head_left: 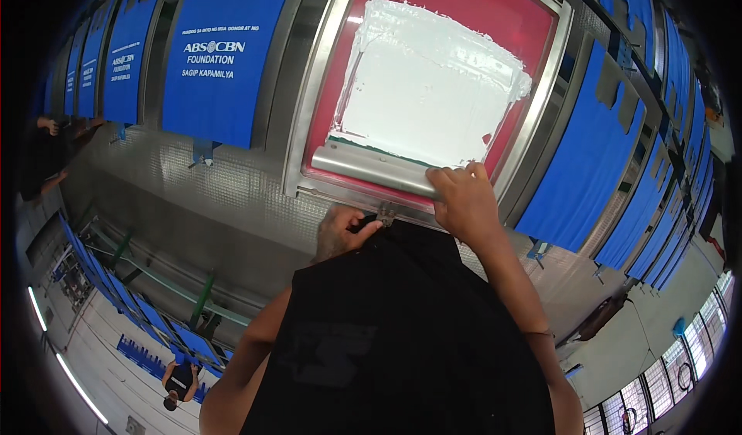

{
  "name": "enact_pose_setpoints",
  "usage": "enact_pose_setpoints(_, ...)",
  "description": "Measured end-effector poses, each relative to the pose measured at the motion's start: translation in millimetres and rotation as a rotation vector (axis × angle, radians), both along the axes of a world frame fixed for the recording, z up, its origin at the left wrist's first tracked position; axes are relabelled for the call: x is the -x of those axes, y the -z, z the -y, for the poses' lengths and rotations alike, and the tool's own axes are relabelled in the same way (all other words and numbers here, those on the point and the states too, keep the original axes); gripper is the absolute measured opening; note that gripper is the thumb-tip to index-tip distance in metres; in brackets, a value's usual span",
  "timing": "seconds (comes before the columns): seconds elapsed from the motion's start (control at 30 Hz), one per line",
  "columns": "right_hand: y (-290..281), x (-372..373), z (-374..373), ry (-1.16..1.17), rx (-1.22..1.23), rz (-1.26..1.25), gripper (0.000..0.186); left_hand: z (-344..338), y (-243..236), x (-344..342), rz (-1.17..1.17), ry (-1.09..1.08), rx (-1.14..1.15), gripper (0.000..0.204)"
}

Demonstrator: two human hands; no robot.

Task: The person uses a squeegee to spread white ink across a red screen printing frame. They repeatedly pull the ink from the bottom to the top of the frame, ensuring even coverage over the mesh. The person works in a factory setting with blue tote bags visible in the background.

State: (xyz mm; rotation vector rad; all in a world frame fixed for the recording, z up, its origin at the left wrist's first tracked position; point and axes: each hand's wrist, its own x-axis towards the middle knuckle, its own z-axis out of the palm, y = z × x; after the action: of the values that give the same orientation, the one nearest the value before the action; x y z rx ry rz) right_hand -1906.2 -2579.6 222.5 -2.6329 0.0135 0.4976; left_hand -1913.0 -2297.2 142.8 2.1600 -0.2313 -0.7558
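In front of me a screen-printing frame [301, 130] holds red mesh with a thick patch of white ink [417, 87] spread over it. A long metal-handled squeegee [363, 164] lies across the near end of the mesh, along the ink's near edge. My right hand [468, 203] is closed round the squeegee's right end. Just below the frame's near edge, my left hand [344, 230] has its fingers curled, with the thumb against a small metal clip [385, 215]. What lies inside those fingers is hidden.
Blue printed cloths [220, 64] lie on boards to the left, and more blue cloths [591, 157] line the right. A bare-armed person [54, 137] stands at the far left. Another person [182, 377] shows at lower left, near a rack of blue pieces.
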Motion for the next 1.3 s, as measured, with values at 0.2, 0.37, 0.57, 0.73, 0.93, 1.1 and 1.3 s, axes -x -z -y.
enact_pose_setpoints(0.2,7.0,13.3,-4.5,0.111,0.043,-0.018,0.036,24.0,-58.5,-129.1,0.836,0.415,-0.189,0.058)
enact_pose_setpoints(0.37,22.5,63.1,21.7,0.328,0.163,0.107,0.032,25.2,-14.6,-163.3,0.636,0.772,-0.328,0.030)
enact_pose_setpoints(0.57,37.3,76.3,-11.0,0.499,0.173,0.184,0.026,11.6,-9.6,-147.9,0.614,0.646,-0.061,0.034)
enact_pose_setpoints(0.73,53.4,95.7,-30.7,0.533,0.226,0.250,0.024,3.0,-10.9,-140.8,0.755,0.607,0.068,0.023)
enact_pose_setpoints(0.93,69.0,12.0,49.0,0.552,0.440,0.334,0.034,90.5,37.2,-231.0,1.112,0.628,-0.047,0.015)
enact_pose_setpoints(1.1,29.4,-93.4,144.8,0.589,0.429,-0.019,0.039,194.2,-7.5,-328.9,0.705,0.661,0.034,0.015)
enact_pose_setpoints(1.3,18.8,13.5,44.9,0.536,0.377,0.293,0.027,56.8,-5.2,-218.3,0.838,0.739,-0.141,0.029)
